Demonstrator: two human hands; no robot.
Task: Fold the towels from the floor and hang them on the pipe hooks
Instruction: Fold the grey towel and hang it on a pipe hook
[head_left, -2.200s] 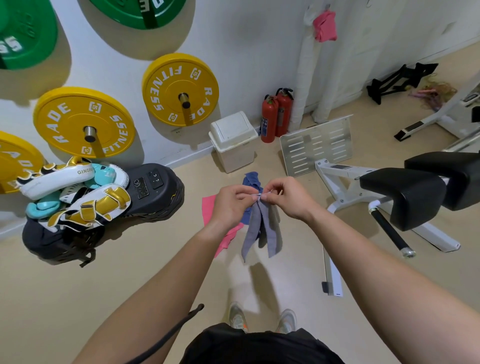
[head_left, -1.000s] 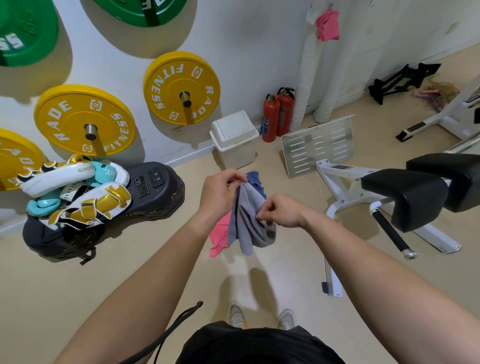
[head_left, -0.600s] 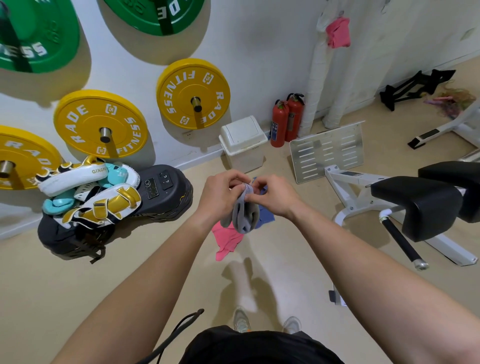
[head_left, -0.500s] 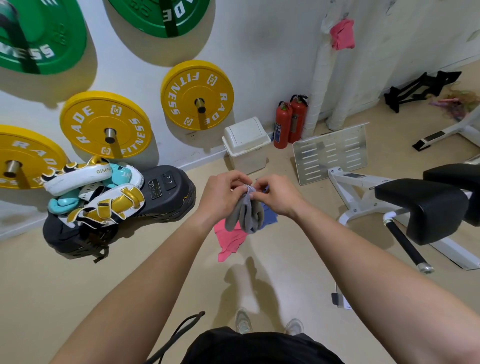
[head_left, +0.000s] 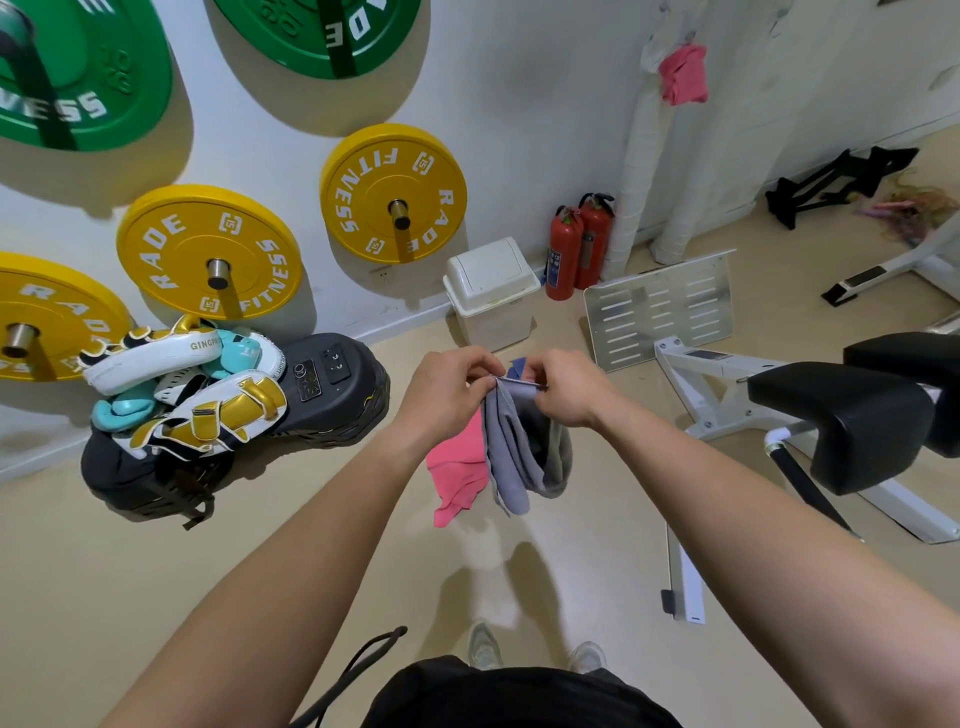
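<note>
Left hand (head_left: 445, 396) and right hand (head_left: 567, 391) have drawn slightly apart, fingers pinching the soft, limp grey towel (head_left: 511, 460), now hanging longer.

I see a beige floor (head_left: 156, 571) with a crumpled pink towel (head_left: 457, 467) lying on it, and a corner of a blue towel (head_left: 517, 368) showing just beyond. Along the wall stand a white bin (head_left: 491, 293) and two red fire extinguishers (head_left: 576, 254), with a slotted metal plate (head_left: 657, 309) near them. A black pad (head_left: 332, 395) heaped with boxing mitts (head_left: 208, 410) sits to the left, and a white bench frame (head_left: 685, 571) rests to the right.
</note>
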